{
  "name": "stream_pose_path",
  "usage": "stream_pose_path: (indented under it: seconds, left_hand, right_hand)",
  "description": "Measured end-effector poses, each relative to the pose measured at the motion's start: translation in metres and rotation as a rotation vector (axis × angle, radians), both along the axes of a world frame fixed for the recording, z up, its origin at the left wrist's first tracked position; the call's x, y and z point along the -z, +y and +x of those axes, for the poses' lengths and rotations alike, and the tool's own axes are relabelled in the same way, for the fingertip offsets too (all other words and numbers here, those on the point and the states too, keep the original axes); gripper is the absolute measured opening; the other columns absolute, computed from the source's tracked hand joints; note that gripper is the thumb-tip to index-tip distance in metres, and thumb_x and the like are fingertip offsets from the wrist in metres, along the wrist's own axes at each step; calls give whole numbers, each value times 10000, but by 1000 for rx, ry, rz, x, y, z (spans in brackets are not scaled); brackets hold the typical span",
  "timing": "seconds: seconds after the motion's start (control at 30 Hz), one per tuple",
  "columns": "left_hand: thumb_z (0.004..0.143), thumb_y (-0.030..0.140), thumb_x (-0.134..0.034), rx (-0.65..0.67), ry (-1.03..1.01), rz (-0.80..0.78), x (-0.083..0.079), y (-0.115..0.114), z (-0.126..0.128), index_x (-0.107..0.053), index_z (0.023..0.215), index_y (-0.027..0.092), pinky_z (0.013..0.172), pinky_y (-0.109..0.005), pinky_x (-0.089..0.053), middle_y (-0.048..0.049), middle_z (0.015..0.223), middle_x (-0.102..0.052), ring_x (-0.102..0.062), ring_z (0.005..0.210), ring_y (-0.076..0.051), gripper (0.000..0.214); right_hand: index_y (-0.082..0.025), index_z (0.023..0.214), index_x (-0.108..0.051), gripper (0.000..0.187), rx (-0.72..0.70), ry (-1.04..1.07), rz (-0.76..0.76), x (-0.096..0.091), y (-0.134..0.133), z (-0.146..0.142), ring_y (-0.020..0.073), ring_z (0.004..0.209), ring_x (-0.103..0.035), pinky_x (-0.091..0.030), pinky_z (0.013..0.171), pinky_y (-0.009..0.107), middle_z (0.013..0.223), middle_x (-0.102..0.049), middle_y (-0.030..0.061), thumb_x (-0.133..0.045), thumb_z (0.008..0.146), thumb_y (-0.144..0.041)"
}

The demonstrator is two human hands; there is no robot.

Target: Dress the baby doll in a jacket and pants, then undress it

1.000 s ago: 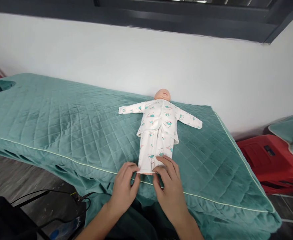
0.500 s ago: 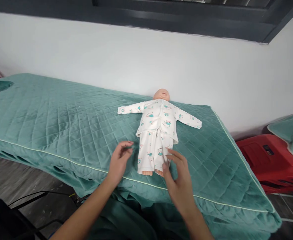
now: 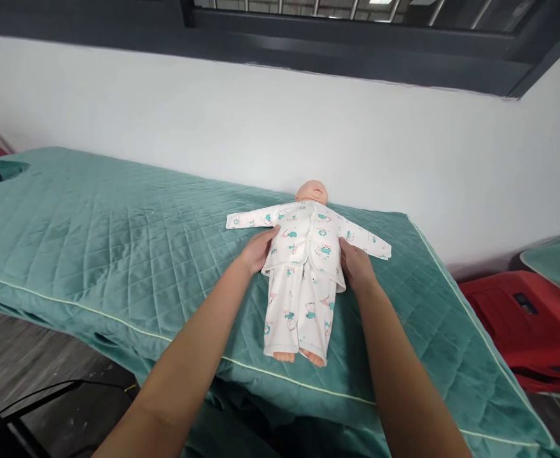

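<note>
A baby doll [image 3: 312,192] lies on its back with its head toward the wall. It wears a white long-sleeved jacket [image 3: 303,238] with small green prints and matching trousers [image 3: 282,312]; both feet stick out at the hems. The sleeves are spread out to either side. My left hand [image 3: 259,249] is pressed to the left side of the torso, thumb on the jacket. On the opposite side, my right hand [image 3: 356,262] grips the torso just below the sleeve. The other fingers of both hands are largely hidden at the doll's sides.
The doll rests on a bed with a green quilted cover [image 3: 118,235], which has a face hole at the far left. Behind it is a white wall [image 3: 189,121] below a dark window frame [image 3: 356,57]. A red plastic chair [image 3: 528,324] stands at the right.
Both hands have moved forward from beside the doll's legs to the two sides of its torso and closed in on it. The doll lies in the same pose; the view has shifted slightly.
</note>
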State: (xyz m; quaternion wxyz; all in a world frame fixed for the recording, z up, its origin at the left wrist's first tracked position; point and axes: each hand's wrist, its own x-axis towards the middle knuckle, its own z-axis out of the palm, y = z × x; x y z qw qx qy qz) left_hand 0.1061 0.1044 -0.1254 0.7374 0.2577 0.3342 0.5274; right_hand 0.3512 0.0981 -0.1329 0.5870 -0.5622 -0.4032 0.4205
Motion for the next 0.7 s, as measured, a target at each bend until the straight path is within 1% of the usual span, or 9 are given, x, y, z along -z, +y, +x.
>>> stream_pose_path:
  seconds: [0.1,0.17,0.3,0.4,0.5,0.63,0.7]
  left_hand:
    - [873,309,-726,44,-14,64,4,6,1,-709,1041,108,920,-371,-592,-130,1058,-772,-734,899,-219,263]
    - [860,313,-747,48,-14,95,5,7,1,-710,1075,115,913,-368,-600,-126,1077,-773,-739,892,-217,295]
    - [824,289,-782,43,-22,66,4,10,3,-716,1081,93,893,-357,-610,-139,1071,-775,-745,874,-218,330]
    - [806,265,-792,2,-28,41,1,16,7,-719,1065,84,871,-347,-617,-136,1031,-782,-746,842,-215,324]
    - [802,262,-789,-14,-22,58,-2,22,12,-722,1054,90,907,-373,-615,-134,1013,-787,-752,850,-230,312]
    - [805,266,-778,-18,-15,74,-4,28,17,-730,1003,104,959,-393,-602,-136,1031,-787,-755,907,-251,260]
    - [806,269,-775,-16,-15,73,-4,30,18,-730,985,107,980,-398,-593,-138,1053,-784,-752,950,-260,245]
  right_hand:
    - [-183,793,-704,319,-27,7,-46,0,8,-3,288,831,-705,-593,708,413,770,-751,94,-759,764,-495]
    - [-183,816,-707,353,-84,37,-50,0,7,-3,278,837,-704,-593,741,409,812,-758,89,-751,770,-530]
    - [-202,857,-691,342,-211,163,21,1,1,-1,230,866,-691,-579,823,370,893,-755,40,-766,768,-523]
    - [-217,915,-694,322,-236,244,63,1,0,0,211,926,-690,-568,863,348,957,-758,16,-797,755,-477]
    - [-233,971,-703,345,-250,283,81,0,0,0,224,1002,-695,-567,895,356,1026,-766,12,-815,745,-468]
    - [-253,1103,-703,428,-284,297,90,-1,-1,1,264,1125,-680,-565,948,402,1140,-765,22,-800,758,-487]
    - [-254,1113,-706,421,-299,311,88,-2,-1,1,271,1153,-674,-563,967,410,1159,-764,21,-796,765,-472]
